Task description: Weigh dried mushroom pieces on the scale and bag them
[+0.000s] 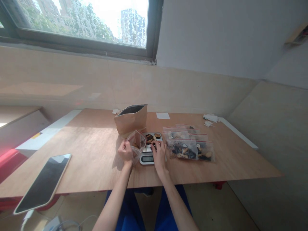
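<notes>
My left hand [125, 150] holds a small clear zip bag [137, 142] open just left of a digital kitchen scale [147, 158]. Dark and pale dried pieces [151, 138] lie on the scale's platform. My right hand [159, 154] rests over the scale's right side, its fingertips on the pieces. Whether it grips any piece is hidden by the fingers. A brown paper pouch [131, 119] stands open right behind the scale.
Several filled zip bags [189, 146] lie to the right of the scale. A phone [44, 182] lies at the table's near left edge. A white paper slip [163, 115] and crumpled tissues [210, 118] sit at the back. The wooden table [91, 150] meets a wall under a window.
</notes>
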Demonstrator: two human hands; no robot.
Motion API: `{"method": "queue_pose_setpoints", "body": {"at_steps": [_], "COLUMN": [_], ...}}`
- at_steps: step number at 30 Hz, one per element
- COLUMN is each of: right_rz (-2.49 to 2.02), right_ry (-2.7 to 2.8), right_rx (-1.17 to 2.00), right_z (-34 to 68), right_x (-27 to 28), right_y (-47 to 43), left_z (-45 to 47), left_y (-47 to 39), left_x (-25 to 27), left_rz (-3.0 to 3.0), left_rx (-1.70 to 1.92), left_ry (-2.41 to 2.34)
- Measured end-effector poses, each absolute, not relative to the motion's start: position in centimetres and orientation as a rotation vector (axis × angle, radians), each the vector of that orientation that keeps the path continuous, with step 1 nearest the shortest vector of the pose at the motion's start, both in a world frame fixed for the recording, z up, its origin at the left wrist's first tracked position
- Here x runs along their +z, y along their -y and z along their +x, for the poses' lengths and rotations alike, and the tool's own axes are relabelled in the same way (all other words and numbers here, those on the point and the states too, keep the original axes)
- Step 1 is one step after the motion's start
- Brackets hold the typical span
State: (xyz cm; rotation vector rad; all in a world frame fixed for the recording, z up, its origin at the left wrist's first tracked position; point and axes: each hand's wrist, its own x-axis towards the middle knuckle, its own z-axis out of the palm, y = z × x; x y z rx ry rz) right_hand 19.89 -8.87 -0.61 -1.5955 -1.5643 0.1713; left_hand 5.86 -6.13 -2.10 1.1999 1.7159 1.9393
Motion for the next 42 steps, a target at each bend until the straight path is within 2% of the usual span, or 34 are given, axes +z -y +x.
{"method": "queue_pose_setpoints", "body": {"at_steps": [6, 12, 21, 28, 42], "right_rz": [-1.398, -1.174, -1.299, -1.432, -1.563], "right_ry": [1.297, 1.459, 1.696, 2.206, 2.327], "right_rx": [0.439, 0.760, 0.349, 0.194, -0.112], "right_z": [19.6, 16.9, 19.7, 20.2, 19.6], "right_x": [2.5, 5.7, 3.7, 1.3, 1.6], "right_y": [8.3, 8.2, 6.5, 4.5, 4.3], "left_z": [5.9, 6.0, 5.9, 5.9, 6.0], "left_y": [6.1, 6.3, 6.0, 5.9, 6.3], "left_x": [-2.1, -2.1, -2.5, -2.4, -1.7], "left_rz": [1.255, 1.235, 1.184, 1.136, 1.155], "left_rx": [1.929, 1.936, 2.012, 2.060, 1.985], "left_ry": [-1.625, -1.587, -1.530, -1.557, -1.563]}}
